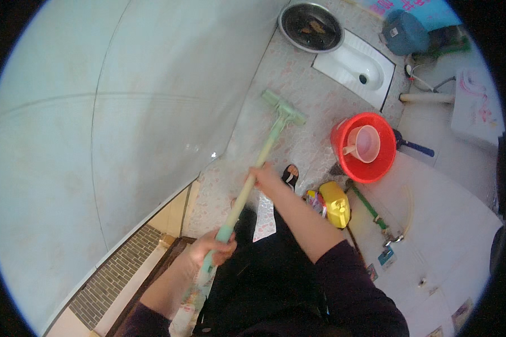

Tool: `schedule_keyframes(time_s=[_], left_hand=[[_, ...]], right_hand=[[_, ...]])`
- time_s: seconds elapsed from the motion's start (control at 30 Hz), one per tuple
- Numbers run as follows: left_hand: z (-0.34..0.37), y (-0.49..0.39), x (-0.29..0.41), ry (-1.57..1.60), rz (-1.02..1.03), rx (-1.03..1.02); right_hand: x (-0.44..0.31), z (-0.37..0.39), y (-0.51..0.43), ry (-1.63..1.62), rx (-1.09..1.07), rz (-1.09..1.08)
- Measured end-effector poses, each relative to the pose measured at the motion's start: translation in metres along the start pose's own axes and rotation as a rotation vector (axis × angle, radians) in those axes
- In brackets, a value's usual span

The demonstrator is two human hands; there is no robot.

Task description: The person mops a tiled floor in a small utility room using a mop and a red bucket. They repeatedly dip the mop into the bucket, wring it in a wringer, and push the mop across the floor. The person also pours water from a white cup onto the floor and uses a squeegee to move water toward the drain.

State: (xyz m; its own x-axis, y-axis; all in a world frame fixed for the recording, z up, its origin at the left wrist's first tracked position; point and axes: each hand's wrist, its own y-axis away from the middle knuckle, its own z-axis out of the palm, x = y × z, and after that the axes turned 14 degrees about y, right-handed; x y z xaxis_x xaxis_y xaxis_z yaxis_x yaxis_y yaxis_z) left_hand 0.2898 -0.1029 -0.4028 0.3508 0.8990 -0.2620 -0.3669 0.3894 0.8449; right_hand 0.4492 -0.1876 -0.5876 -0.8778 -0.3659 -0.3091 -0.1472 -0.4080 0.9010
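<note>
A long-handled floor mop [245, 191] slants up from the lower middle. Its pale green T-shaped head [283, 108] rests on or just over the patterned floor [257, 126]; I cannot tell which. Around the green grip near the handle's top end, my left hand [216, 247] is closed. My right hand [265, 177] grasps the cream pole farther down, towards the head. The underside of the head is hidden. One foot in a black sandal [291, 176] shows to the right of my right hand.
Beyond the mop lie a metal basin [291, 36] of dark liquid and a white squat toilet [341, 63]. To the right stand a red bucket [339, 145] holding a pink dipper [367, 143], and a yellow jug [334, 204]. A pale wall [152, 126] bounds the left; a tap [394, 241] juts from the right wall.
</note>
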Motion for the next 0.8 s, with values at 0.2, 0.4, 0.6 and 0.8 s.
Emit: schedule_keyframes(time_s=[0.2,0.4,0.6,0.8], left_hand=[[-0.022,-0.103,0.06,0.011,0.125,-0.154],[-0.124,-0.097,-0.02,0.065,0.118,-0.061],[-0.232,0.012,-0.123,0.196,0.044,0.063],[-0.259,0.088,-0.223,0.522,0.055,0.113]], right_hand=[[-0.04,0.003,-0.07,0.209,0.34,-0.239],[0.072,0.027,-0.063,0.633,0.46,-0.015],[0.227,0.118,0.026,0.583,0.398,0.052],[0.323,0.153,0.087,1.203,0.106,0.324]])
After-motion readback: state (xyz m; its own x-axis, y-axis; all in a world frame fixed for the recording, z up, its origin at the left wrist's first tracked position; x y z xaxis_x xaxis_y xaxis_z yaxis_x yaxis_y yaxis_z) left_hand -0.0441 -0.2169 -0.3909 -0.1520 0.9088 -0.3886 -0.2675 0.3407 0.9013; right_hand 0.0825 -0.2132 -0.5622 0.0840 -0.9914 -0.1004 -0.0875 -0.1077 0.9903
